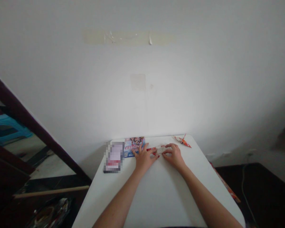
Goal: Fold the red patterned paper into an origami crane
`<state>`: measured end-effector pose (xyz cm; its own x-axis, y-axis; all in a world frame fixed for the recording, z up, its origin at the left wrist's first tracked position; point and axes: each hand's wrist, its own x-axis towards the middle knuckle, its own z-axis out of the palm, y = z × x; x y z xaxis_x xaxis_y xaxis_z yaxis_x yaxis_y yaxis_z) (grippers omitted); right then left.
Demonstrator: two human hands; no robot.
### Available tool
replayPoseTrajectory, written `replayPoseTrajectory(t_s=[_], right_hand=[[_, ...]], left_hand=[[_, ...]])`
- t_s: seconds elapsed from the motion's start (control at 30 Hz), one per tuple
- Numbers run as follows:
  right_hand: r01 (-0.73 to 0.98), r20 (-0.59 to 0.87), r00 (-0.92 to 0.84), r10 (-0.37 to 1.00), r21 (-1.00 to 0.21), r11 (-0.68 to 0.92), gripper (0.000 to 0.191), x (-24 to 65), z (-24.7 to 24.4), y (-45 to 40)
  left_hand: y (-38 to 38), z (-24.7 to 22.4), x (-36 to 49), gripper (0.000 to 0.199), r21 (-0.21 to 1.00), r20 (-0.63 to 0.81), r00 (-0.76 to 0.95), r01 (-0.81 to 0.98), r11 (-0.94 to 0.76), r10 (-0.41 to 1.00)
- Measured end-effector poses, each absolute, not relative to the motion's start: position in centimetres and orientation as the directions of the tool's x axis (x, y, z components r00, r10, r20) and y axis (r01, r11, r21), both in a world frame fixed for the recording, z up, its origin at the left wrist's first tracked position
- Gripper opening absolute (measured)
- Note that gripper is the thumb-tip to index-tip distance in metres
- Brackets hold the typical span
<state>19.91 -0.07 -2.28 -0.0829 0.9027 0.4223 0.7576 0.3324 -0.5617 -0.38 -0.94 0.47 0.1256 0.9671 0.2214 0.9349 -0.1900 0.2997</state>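
Note:
A small folded paper (160, 150), pale with red parts, lies on the white table (156, 196) between my hands. My left hand (143, 157) has its fingers spread; thumb and index finger touch the paper's left end, and the other fingers rest over a blue and red printed sheet (129, 151). My right hand (174, 155) pinches the paper's right side between thumb and fingers. A red and white folded paper piece (183, 141) with pointed ends lies at the back right.
A blurred-out phone-like device (114, 157) lies at the table's left. The wall (137, 110) rises behind the table. Beyond the left side stand a mirror-like frame (38, 126) and a blue stool (9, 128). A cable (243, 186) hangs at the right.

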Motion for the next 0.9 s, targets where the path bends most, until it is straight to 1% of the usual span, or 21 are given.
replayPoseTrajectory(t_s=[0.13,0.43,0.7,0.9], right_hand=[[0.773,0.409,-0.117,0.905,-0.534,0.342,0.008,19.6,-2.5,0.0],[0.803,0.374,-0.153,0.915,-0.493,0.335,0.009,19.4,-1.9,-0.2],[0.817,0.386,-0.022,0.922,-0.524,0.239,0.011,18.9,-1.7,-0.2],[0.831,0.410,0.052,0.911,-0.524,0.188,0.015,18.7,-2.1,0.4]], left_hand=[[-0.9,0.3,-0.4,0.037,0.301,0.249,0.114,0.935,-0.189,0.962],[-0.5,0.0,-0.6,0.040,0.314,0.224,0.120,0.931,-0.188,0.967],[-0.2,0.3,-0.5,0.043,0.327,0.182,0.107,0.931,-0.162,0.977],[-0.3,0.8,-0.4,0.046,0.326,0.152,0.107,0.933,-0.152,0.983]])
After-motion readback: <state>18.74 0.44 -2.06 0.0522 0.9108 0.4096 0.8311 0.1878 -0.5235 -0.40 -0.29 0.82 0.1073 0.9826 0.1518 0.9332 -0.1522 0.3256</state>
